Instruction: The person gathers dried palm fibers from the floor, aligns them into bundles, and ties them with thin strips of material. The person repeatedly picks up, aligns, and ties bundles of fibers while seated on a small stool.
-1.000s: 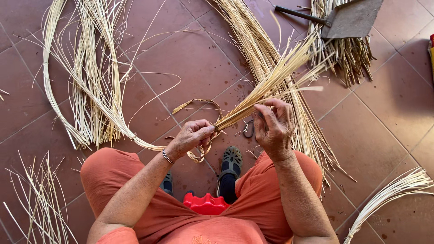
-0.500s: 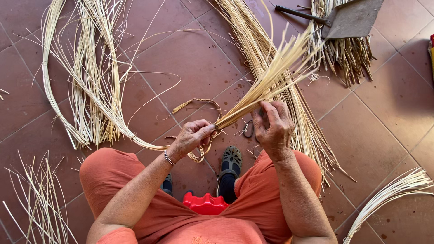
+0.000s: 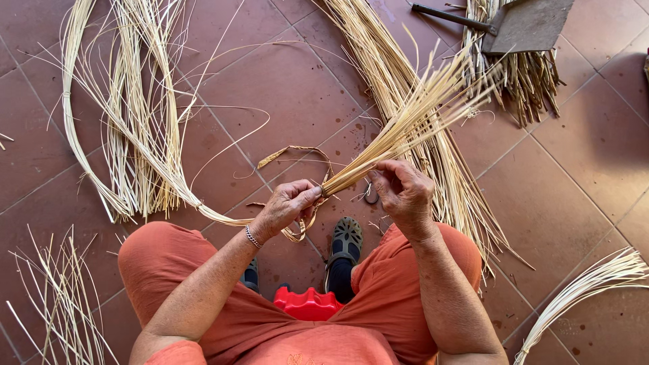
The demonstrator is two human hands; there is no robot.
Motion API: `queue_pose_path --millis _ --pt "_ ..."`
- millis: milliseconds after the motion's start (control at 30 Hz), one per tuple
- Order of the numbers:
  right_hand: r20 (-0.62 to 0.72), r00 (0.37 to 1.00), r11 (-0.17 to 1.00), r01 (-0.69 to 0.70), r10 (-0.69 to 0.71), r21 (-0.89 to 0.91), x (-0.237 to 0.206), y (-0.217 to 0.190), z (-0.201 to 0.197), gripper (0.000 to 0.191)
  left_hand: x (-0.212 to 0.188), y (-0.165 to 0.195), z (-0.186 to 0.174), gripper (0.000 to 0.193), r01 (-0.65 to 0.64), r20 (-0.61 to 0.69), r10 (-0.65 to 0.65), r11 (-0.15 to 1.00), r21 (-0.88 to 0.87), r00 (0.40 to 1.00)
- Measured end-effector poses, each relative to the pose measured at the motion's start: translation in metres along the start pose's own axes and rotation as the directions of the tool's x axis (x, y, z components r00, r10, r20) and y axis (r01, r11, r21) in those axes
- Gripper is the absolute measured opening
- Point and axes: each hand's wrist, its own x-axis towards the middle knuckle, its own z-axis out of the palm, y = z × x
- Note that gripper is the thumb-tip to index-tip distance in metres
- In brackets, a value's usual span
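Observation:
I sit with orange trousers over a red stool (image 3: pixel 307 302). My left hand (image 3: pixel 287 206) pinches the bound base of a bundle of pale straw stalks (image 3: pixel 399 128) that fans up and to the right. My right hand (image 3: pixel 403 190) grips the same bundle just right of the left, its fingers curled round the stalks. A thin flat strip (image 3: pixel 297 150) loops from the bundle's base over the floor tiles. A long curved strand runs from my left hand out to the left.
Loose straw lies in long curved bunches at left (image 3: pixel 128 122), along the middle right (image 3: pixel 405 88), bottom left (image 3: pixel 54 297) and bottom right (image 3: pixel 588 284). A dark metal blade with a handle (image 3: pixel 520 23) rests on cut stalks at top right. Dark shoes (image 3: pixel 346 240) rest on red-brown tiles.
The fanned end of the bundle has swung upward and slightly right. My right hand has shifted its fingers on the stalks. The left hand keeps its pinch.

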Motion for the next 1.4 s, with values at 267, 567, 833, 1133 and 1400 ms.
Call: queue_pose_path --millis 267,567,833,1133,1400 --pt "0.020 0.978 0.975 -0.209 0.208 0.082 -0.008 0.025 -0.011 0.008 0.001 0.000 0.002 0.025 0.013 0.053 -0.014 1.000 0.015 0.999" --pt "-0.258 0.859 0.873 -0.346 0.442 0.345 -0.001 0.036 -0.047 0.012 -0.001 -0.010 0.001 0.027 -0.011 0.155 -0.002 0.997 0.081 0.988" --pt "-0.334 0.808 0.752 -0.191 0.485 0.630 0.007 0.047 -0.070 0.012 -0.007 -0.010 0.004 0.027 0.050 0.180 -0.062 0.996 0.073 0.982" --pt "-0.521 0.754 0.859 -0.111 0.401 0.500 0.006 0.059 -0.074 0.018 -0.006 -0.014 0.005 0.026 0.110 0.150 -0.116 0.993 0.052 0.982" --pt "0.183 0.919 0.917 -0.375 0.349 0.135 -0.014 0.034 -0.037 0.011 0.000 -0.019 0.005 0.020 -0.044 0.044 0.042 0.997 0.063 0.998"
